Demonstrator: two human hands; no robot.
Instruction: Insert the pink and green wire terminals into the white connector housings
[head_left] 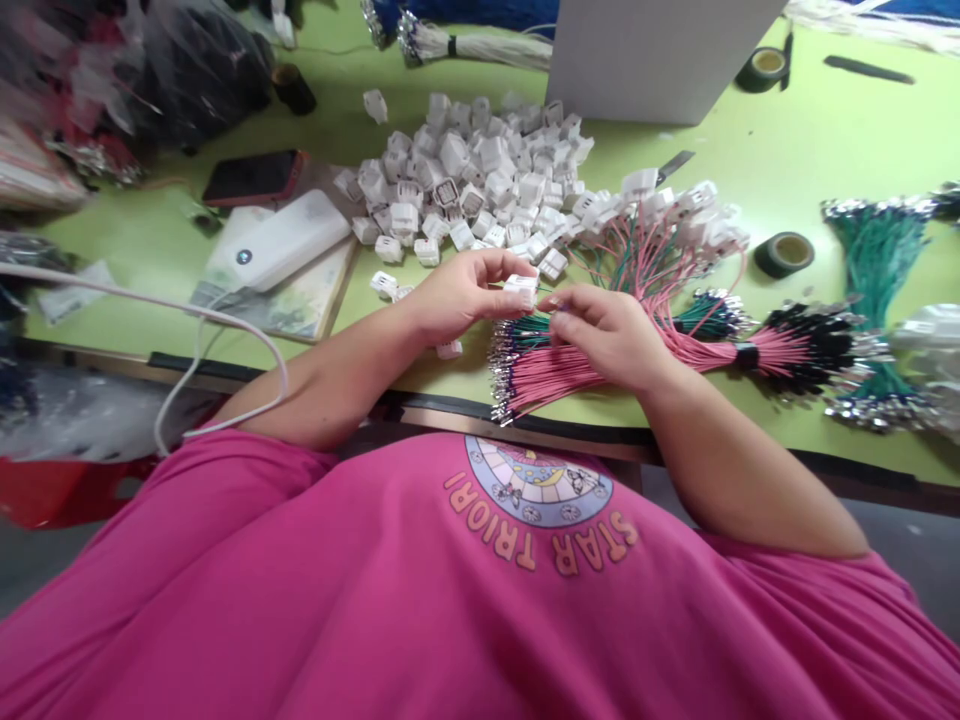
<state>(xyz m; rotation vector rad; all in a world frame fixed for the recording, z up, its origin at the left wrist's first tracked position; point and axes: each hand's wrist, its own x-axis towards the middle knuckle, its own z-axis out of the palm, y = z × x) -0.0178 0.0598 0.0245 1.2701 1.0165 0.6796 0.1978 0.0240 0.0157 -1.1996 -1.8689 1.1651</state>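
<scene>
Between its thumb and fingers, my left hand [466, 297] holds a white plastic connector [520, 290]. Just to the right, my right hand [609, 328] is closed in a pinch beside the connector; a thin wire seems to run at its fingertips, too small to make out clearly. Under my right hand lies a bundle of pink wires [555, 380] with metal terminals at the left end, and green wires [529, 330] lie along its upper side. A large pile of white connectors [480, 180] sits beyond my hands. Connectors with pink and green wires attached [675, 215] rest at its right.
A phone [253, 177] and a white power bank [292, 240] with a cable lie on the left. Black tape rolls [784, 254], green wire bundles [874, 250] and a black-ended pink bundle [802, 345] are on the right. A grey-white box [652, 60] stands at the back.
</scene>
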